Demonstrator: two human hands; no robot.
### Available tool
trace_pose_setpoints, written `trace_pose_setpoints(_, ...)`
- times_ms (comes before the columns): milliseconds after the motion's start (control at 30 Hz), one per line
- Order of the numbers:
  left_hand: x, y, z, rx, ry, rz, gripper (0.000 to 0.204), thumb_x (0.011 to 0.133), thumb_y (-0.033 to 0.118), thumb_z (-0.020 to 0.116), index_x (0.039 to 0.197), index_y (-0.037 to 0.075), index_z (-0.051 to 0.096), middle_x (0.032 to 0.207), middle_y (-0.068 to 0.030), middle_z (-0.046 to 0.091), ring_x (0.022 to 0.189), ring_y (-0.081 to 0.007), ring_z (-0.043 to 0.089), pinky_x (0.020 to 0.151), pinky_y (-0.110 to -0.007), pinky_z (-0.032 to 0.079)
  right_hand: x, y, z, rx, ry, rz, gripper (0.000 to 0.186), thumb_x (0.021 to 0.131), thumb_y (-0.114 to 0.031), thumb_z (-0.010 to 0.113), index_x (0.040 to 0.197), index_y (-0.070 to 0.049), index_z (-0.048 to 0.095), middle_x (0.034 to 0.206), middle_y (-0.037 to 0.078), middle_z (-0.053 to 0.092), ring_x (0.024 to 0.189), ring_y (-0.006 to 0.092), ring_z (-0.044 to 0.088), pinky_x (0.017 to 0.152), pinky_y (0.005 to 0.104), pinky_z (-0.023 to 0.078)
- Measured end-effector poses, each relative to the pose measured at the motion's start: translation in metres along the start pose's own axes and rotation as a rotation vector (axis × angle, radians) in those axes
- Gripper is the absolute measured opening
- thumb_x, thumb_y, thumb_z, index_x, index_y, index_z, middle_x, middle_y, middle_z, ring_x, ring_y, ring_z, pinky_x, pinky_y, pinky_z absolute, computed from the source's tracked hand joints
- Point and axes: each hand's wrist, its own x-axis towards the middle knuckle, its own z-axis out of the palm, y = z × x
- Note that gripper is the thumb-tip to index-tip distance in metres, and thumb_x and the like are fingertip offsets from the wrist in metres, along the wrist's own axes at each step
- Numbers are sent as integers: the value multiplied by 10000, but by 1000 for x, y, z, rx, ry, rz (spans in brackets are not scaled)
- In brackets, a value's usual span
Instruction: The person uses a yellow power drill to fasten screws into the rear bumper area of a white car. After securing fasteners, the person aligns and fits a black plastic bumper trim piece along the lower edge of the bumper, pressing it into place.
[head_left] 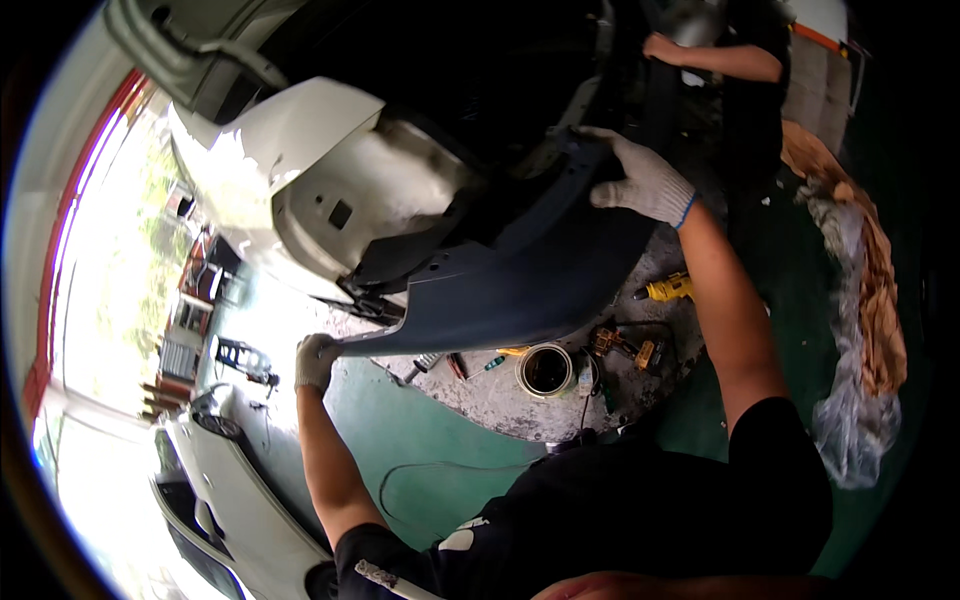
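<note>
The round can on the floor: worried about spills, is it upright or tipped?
Upright: the can shows its open round mouth facing up.

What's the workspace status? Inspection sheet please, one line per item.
Surface: green floor with a worn grey patch.
Job's things: dark bumper panel held against a white car body.
Clutter: open can, yellow drill, small hand tools, crumpled plastic sheet.
Grips: gloved left hand holds the panel's lower tip; gloved right hand rests on its upper edge.
Cables: black cable looping across the floor.
Surroundings: another person's arm at the top; second white car at lower left; bright opening on the left.
</note>
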Motion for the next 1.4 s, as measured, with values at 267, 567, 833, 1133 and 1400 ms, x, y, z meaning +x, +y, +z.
trace_pose_setpoints(267,19,-86,0,-144,9,33,208,767,71,794,967,46,743,1001,-109,699,1016,-291,652,912,-398,530,10,-22,82,178,81,-19,1249,611,-680,907,1550,1,443,1431,189,607,1328,300,607,1073,426,562)
trace_pose_setpoints(567,91,-160,1,-219,-2,101,235,720,20,752,952,50,732,976,-95,689,1006,-286,641,903,-397,520,14,-53,158,-237,391,-64,1071,729,-777,817,1472,-51,559,1423,225,556,1329,421,573,1117,471,481)
trace_pose_setpoints(833,107,-185,41,-352,10,108,241,735,30,746,974,61,746,975,-82,691,1030,-284,630,918,-384,520,25,-27,201,-88,647,-44,670,1030,-597,590,1340,-3,620,1336,209,593,1225,374,630,1058,448,493)
trace_pose_setpoints(1133,111,-179,56,-268,101,120,394,758,52,805,1149,61,765,1232,-109,705,1205,-308,603,1083,-414,480,30,-4,221,-291,910,-55,441,1110,-347,445,1279,18,626,1238,213,649,1172,382,640,1053,437,474)
trace_pose_setpoints(1400,21,-166,173,-584,646,-508,849,987,391,761,1622,10,345,1656,-223,410,1510,-401,404,1257,-448,321,32,-3,228,-397,932,-43,449,1126,-319,430,1333,35,614,1264,261,676,1183,441,645,1059,464,472)
